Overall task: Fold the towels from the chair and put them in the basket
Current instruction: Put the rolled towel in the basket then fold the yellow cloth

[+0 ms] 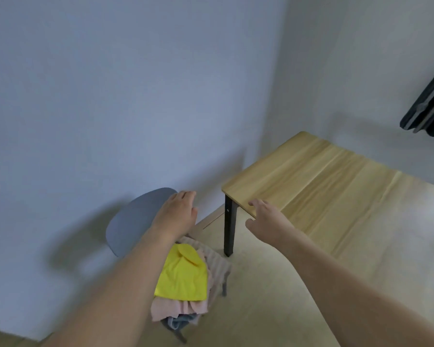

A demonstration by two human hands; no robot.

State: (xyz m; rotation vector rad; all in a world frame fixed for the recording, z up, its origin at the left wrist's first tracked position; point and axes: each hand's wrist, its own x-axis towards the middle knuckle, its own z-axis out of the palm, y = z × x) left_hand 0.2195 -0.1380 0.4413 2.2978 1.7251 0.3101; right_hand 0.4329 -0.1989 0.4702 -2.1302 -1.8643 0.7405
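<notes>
A grey chair point(133, 219) stands by the wall at lower left. On its seat lies a heap of towels: a yellow towel point(183, 274) on top, pink towels point(181, 306) under it and a grey-blue one point(179, 321) at the bottom edge. My left hand point(178, 211) reaches out above the chair back and the heap, fingers relaxed, holding nothing. My right hand point(263, 219) hangs in the air near the table corner, fingers loosely spread, holding nothing. No basket is in view.
A light wooden table point(323, 184) with a black leg point(229, 229) stands to the right of the chair. The floor between them is pale. Dark clothing point(429, 106) hangs at the far right. White walls close off the corner.
</notes>
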